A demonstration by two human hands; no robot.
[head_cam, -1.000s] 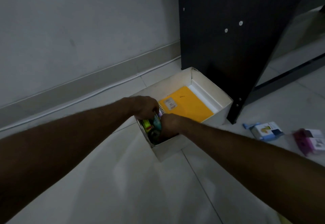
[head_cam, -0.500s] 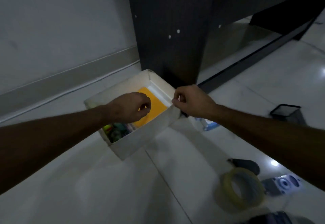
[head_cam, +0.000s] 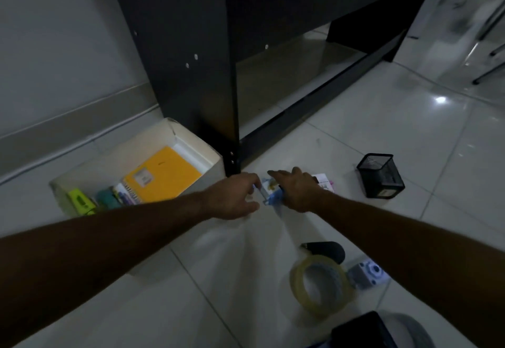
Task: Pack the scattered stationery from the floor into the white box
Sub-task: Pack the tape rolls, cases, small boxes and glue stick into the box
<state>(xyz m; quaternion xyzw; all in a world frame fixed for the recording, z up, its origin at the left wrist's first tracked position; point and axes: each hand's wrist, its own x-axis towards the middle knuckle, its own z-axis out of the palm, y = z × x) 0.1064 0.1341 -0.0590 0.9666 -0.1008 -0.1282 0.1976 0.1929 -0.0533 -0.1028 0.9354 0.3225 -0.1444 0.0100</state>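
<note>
While reaching past the near right corner of the white box (head_cam: pixel 210 168), left hand (head_cam: pixel 232 197) and right hand (head_cam: pixel 296 190) close in on a small white-and-blue carton (head_cam: pixel 269 193) on the floor tiles (head_cam: pixel 232 279). Left fingers curled at the carton's left edge, apparently touching; a firm hold cannot be told through blur. Right fingers extended, loosely spread over the carton's right side and top. Just behind the right hand, a pink-and-white packet (head_cam: pixel 325 182). Further right, well apart, a black mesh pen cup (head_cam: pixel 381 176). Nearer than the hands, a clear tape roll (head_cam: pixel 318 284), beside a black object (head_cam: pixel 325 249) and a small grey-white box (head_cam: pixel 367 275). Left of the hands, inside the white box: orange notebook (head_cam: pixel 164 175), lime-green item (head_cam: pixel 80 201), teal item (head_cam: pixel 108 200).
</note>
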